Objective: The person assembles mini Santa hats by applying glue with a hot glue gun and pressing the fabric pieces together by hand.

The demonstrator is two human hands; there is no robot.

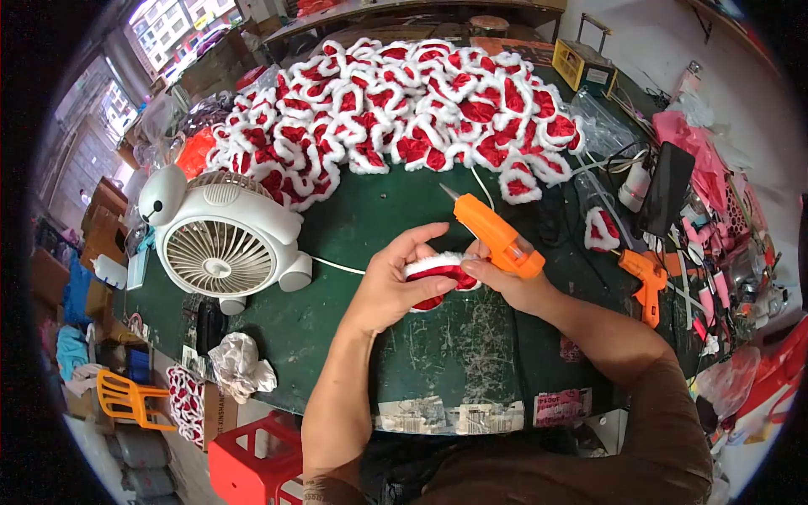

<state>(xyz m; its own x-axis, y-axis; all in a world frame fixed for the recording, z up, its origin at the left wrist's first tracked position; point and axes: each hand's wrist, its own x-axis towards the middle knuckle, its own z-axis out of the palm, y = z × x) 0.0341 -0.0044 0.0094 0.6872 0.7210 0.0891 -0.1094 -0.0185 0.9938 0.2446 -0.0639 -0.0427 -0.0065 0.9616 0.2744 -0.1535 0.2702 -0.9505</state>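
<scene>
My left hand [389,282] is closed on a small red fabric piece with white fluffy trim [433,268], its thumb over the front. An orange hot glue gun [498,236] is held in my right hand [526,290], nozzle pointing up and to the left. The right thumb and fingertips also pinch the right end of the red piece. Part of the piece is hidden by my fingers. Beyond my hands lies a large pile of similar red and white pieces [404,101], with one piece [519,182] at its near edge.
A white fan [220,244] stands left on the green table [337,337], near crumpled paper [241,364]. At the right are a second orange glue gun [646,282], another trimmed piece [601,229], cables and a yellow-black box [583,67]. A red stool [257,461] stands below.
</scene>
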